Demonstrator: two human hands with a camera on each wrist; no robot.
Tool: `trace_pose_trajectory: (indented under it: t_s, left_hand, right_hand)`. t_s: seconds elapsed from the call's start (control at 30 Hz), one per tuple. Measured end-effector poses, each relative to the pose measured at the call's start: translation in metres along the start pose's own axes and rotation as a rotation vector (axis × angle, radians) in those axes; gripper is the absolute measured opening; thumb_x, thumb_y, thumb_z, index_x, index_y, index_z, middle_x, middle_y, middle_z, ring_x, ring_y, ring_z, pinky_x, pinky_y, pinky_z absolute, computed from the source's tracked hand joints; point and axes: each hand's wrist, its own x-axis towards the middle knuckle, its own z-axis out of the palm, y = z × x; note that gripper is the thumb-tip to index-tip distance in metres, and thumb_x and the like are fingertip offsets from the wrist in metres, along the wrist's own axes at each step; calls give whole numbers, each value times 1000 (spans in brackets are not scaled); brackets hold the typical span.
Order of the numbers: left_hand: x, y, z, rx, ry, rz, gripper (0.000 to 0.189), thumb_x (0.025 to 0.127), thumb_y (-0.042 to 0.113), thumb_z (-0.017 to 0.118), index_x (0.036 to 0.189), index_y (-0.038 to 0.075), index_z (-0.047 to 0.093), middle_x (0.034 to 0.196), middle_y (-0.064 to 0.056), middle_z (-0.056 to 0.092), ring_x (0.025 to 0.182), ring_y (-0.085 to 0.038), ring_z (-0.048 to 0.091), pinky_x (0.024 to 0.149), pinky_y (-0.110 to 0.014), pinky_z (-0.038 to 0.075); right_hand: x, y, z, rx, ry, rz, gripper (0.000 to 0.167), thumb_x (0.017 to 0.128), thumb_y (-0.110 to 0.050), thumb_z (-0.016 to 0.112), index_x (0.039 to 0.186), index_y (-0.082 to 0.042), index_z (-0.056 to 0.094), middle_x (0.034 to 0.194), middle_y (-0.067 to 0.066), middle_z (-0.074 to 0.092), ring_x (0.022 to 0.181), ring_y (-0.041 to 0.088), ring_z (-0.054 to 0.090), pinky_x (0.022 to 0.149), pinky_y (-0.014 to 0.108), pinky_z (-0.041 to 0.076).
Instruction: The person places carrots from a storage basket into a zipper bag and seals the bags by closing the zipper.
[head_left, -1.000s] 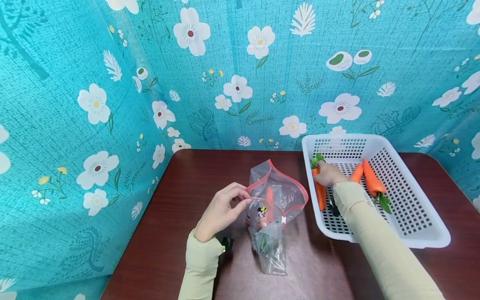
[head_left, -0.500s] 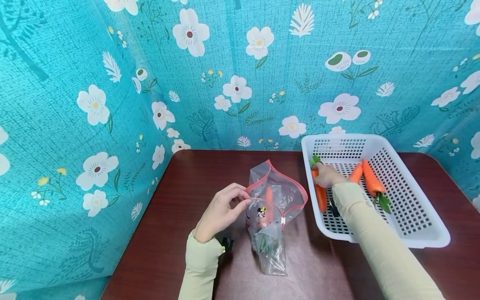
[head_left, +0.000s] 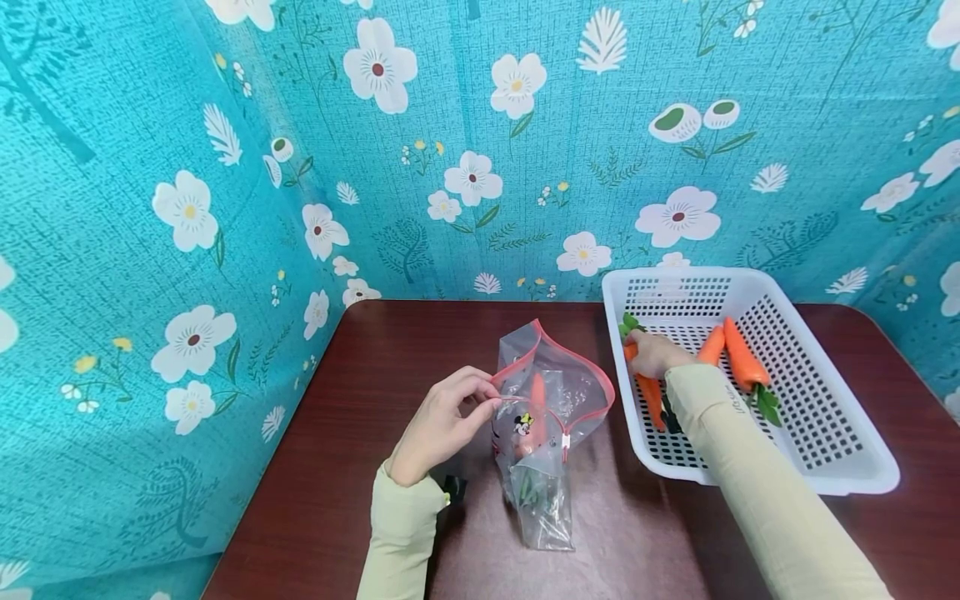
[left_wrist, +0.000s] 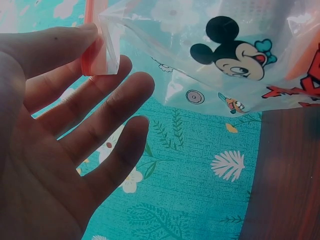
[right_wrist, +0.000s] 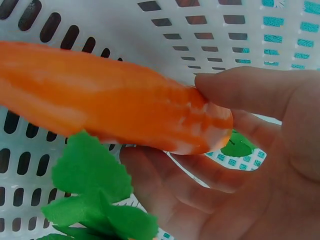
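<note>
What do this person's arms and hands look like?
The left sleeve and right sleeve are long, pale cream fabric; small dark lettering marks the right one near its cuff. The left hand and right hand wear no gloves.

In the head view, the right hand (head_left: 654, 353) covers part of the gripped carrot (head_left: 651, 404); the right sleeve (head_left: 757, 467) hides part of the basket (head_left: 832, 400) and, with the hand, the lower end of a neighbouring carrot (head_left: 712, 343). Cuff lettering (head_left: 738, 400) is too small to read. The 2 dark objects, at left (head_left: 454, 490) and right (head_left: 670, 418), partly screened by cuffs, are indistinct. Film and print veil the bagged carrot (head_left: 538, 392). In the left wrist view, the bag (left_wrist: 165, 30) and its red lettering (left_wrist: 300, 92) are cropped at right. In the right wrist view, the gripped carrot's narrow end passes the left edge; leaves (right_wrist: 100, 200) are truncated below.
</note>
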Motion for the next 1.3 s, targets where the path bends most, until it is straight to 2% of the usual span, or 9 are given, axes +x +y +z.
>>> trace_pose_trajectory:
  t_s: [0.33,0.73,0.93,1.3]
  left_hand:
    - [0,2,0,5,-2,-2,11,86,14,74,94,14,67,101,2,63,79,-6,56,69,-23,54]
    - [2,2,0,20,7,3,7,89,16,70,95,17,66,101,5,61,80,-6,55,68,-22,53]
    - [2,2,1,11,12,-2,8,90,15,68,97,17,65,97,6,60,76,-5,54,68,-21,52]
    - [2,2,1,7,16,-1,9,91,17,67,100,18,63,92,4,59,75,-8,54,67,-22,52]
  right_hand:
    - [-1,0,1,18,-18,27,56,85,-3,57,138,2,39,125,31,52,99,37,52,92,53,45]
    - [-1,-1,1,-32,2,-9,54,84,-2,55,136,5,40,127,35,50,97,37,52,88,49,47]
    - [0,-1,1,-38,12,-18,54,84,-2,56,135,6,41,126,34,50,96,37,53,87,49,47]
    - [-2,-1,1,-40,32,-1,51,88,-9,58,135,3,42,130,36,47,102,40,51,94,54,45]
